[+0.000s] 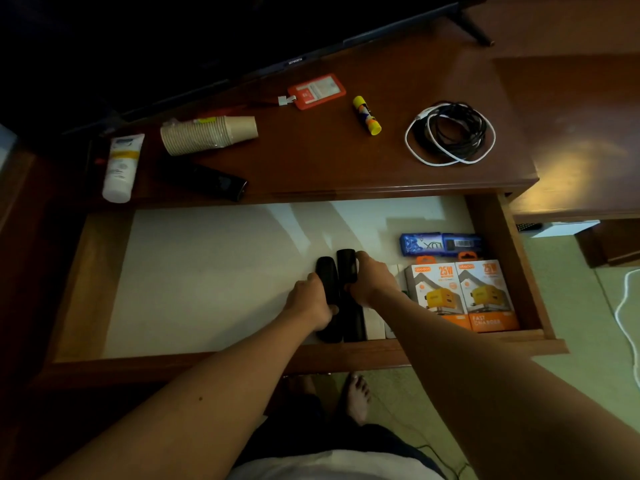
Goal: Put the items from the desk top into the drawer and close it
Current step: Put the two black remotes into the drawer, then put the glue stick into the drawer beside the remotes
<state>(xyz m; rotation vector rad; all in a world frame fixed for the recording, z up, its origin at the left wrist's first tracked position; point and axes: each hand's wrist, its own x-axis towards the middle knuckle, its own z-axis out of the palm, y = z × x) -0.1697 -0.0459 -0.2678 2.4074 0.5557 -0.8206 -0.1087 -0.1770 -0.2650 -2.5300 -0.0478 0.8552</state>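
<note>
The drawer stands pulled out, lined in white. Two black remotes lie side by side in it. My left hand grips the left black remote; my right hand grips the right black remote. To their right in the drawer are two orange charger boxes and a blue packet. On the desk top lie a white tube, a stack of paper cups, a black remote, a red badge holder, a yellow glue stick and coiled black and white cables.
A television stands at the back of the desk, one stand foot at the right. The left half of the drawer shows only white lining. A white cable lies on the green floor at the right. My bare foot is below the drawer.
</note>
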